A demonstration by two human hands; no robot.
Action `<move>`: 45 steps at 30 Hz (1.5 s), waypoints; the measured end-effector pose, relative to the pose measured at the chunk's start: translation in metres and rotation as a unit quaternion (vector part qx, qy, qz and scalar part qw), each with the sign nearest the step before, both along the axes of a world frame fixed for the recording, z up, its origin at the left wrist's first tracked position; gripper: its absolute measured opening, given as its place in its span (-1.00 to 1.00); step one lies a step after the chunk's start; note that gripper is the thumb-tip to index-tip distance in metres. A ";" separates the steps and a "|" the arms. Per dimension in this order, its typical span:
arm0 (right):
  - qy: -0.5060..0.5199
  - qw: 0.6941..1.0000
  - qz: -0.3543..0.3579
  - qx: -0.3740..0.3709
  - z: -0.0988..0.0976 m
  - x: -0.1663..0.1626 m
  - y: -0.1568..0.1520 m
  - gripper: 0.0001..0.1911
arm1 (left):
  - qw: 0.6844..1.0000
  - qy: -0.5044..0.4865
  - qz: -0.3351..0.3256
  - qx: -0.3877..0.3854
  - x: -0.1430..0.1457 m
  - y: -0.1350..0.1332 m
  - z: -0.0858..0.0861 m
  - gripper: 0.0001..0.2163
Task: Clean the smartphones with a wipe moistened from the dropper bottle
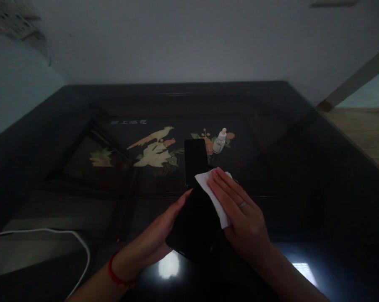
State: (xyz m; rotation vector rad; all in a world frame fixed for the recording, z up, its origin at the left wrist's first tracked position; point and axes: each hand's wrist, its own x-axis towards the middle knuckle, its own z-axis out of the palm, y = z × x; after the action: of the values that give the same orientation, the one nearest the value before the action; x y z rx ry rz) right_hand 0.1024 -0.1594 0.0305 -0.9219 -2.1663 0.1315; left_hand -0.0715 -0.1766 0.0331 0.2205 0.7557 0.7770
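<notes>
Head view: two hands, a white wipe and a dark slab over a black inlaid table

Low light; detail is poor in the dark areas.

Lower left of frame: a white cable loops across the glossy table. Two bright reflections sit on the near table edge at lower centre and lower right.

Left hand enters from the lower left with a red cord bracelet on the wrist. Its fingers are stretched straight along the left edge of a dark flat slab, holding that edge against the palm (thumb hidden, so I cannot tell whether it wraps underneath). The slab sits at lower centre, between the two hands. Whether it rests on the table or is lifted off it cannot be told.

Right hand enters from the lower right, ring on one finger. Fingers are spread flat and uncurled, pressing down on a white wipe that lies over the slab's upper right part.

Just beyond the wipe, at centre frame, a black phone lies flat on the table; the wipe's far corner overlaps its near end.

Just right of the phone's far end stands a small white dropper bottle, upright, cap on.

Behind these, the tabletop carries a pale bird-and-flower inlay with a line of characters above it. A plain wall fills the top of the frame.
</notes>
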 end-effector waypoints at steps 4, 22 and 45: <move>-0.042 0.994 0.103 0.001 0.001 -0.008 -0.009 -0.55 | 0.999 -0.030 0.012 -0.031 -0.003 0.001 -0.003 -0.75; -0.036 0.989 0.138 0.034 0.001 0.000 -0.007 -0.65 | 0.999 -0.013 0.032 -0.038 -0.005 0.002 0.003 -0.59; -0.031 0.969 0.237 0.057 0.008 -0.007 -0.015 -0.71 | 1.000 -0.018 0.016 0.000 -0.007 0.000 -0.003 -0.59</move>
State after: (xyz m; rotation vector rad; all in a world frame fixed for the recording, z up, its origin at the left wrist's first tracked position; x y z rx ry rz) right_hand 0.0956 -0.1742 0.0385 -0.3324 -2.3902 0.2089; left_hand -0.0788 -0.1763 0.0298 0.1955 0.7268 0.8092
